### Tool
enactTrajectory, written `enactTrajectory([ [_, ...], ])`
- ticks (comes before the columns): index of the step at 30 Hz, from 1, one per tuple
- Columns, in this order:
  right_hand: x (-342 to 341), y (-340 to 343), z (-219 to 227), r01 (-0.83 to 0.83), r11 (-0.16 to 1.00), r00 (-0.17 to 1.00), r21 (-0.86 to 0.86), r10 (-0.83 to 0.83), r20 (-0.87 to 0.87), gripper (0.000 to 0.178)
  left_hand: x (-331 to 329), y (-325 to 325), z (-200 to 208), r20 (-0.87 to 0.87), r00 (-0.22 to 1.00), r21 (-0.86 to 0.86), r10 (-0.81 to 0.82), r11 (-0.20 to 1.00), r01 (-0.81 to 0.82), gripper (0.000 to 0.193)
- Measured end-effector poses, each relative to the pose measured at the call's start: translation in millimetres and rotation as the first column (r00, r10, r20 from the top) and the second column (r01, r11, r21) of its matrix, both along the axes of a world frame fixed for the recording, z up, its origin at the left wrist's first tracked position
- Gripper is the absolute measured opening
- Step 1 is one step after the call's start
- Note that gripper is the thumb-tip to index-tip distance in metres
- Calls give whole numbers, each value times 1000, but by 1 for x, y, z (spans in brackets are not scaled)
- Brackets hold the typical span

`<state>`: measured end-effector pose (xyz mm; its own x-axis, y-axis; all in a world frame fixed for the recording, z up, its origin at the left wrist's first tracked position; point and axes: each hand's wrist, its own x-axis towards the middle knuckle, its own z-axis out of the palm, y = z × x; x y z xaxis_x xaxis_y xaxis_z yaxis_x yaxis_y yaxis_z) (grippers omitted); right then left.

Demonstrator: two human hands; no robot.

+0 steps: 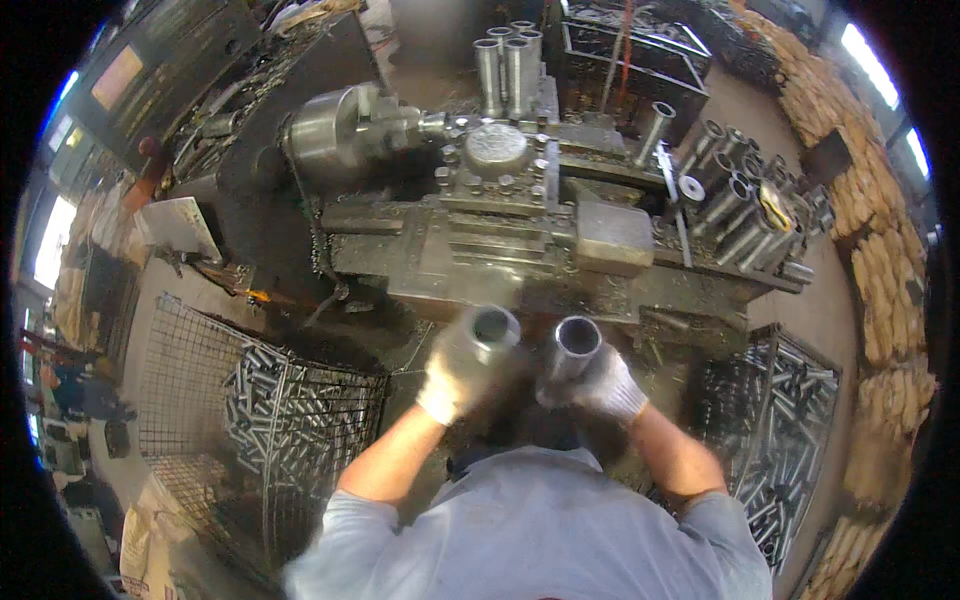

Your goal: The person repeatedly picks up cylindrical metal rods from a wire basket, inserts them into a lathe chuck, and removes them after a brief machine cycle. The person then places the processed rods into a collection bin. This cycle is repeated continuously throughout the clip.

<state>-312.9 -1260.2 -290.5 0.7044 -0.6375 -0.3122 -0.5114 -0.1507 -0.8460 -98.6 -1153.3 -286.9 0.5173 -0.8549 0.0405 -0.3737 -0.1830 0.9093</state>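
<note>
My left hand, in a white work glove, is closed around a short grey metal tube whose open end faces up. Close beside it, my right hand, also gloved, grips a second metal tube, held upright with its dark bore showing. Both tubes are held in front of a grey metal lathe, just below its carriage. The lathe's round chuck is at the left of the machine. The left hand is slightly blurred.
A wire mesh basket at my left holds several metal tubes, and another wire basket of tubes stands at my right. More tubes stand upright on the lathe's top and lie stacked at its right end. Stacked sacks line the right side.
</note>
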Motion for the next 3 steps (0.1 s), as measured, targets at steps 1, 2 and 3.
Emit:
enactTrajectory([
  [1, 18, -11, -2, 19, 998, 1000, -60, -19, 3, 68, 27, -11, 3, -112, 991, -27, 72, 997, -75, 27],
  [2, 38, -21, -5, 21, 989, 1000, -147, -21, 4, 67, 52, -6, 9, -27, 983, -5, 181, 983, -181, 22],
  [3, 50, -27, -4, 13, 993, 1000, -120, -11, 16, 67, 80, -16, 15, -74, 980, -62, 185, 980, -190, 32],
])
